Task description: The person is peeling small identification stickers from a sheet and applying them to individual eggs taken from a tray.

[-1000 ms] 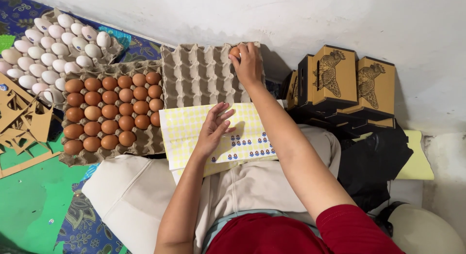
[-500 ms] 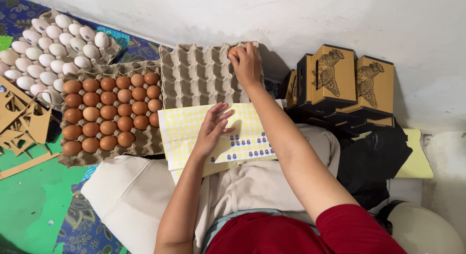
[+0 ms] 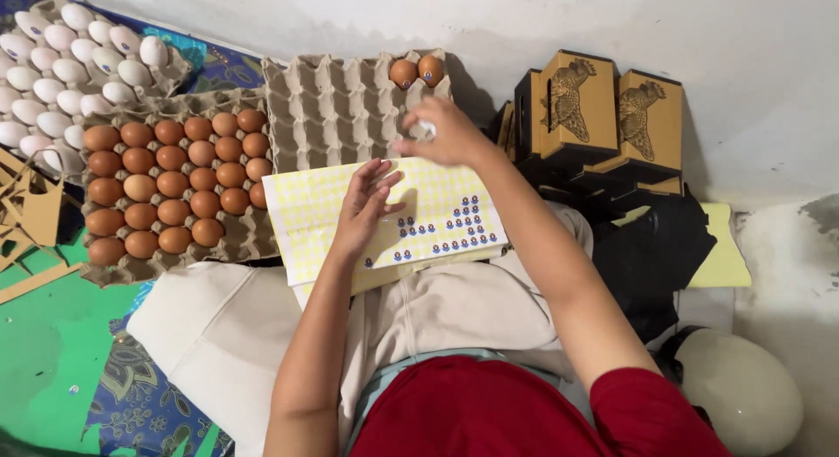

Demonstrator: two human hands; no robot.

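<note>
On grey tray (image 3: 336, 107), two brown eggs (image 3: 417, 72), both hands (image 3: 367, 204) over sticker sheet (image 3: 446, 208)

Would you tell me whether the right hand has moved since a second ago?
Yes. The right hand has drawn back from the far corner of the egg tray, toward the sticker sheet.

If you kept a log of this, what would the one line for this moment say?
left hand: flat on sticker sheet | right hand: raised above sheet, beside grey egg tray | two brown eggs in tray's far corner
</note>
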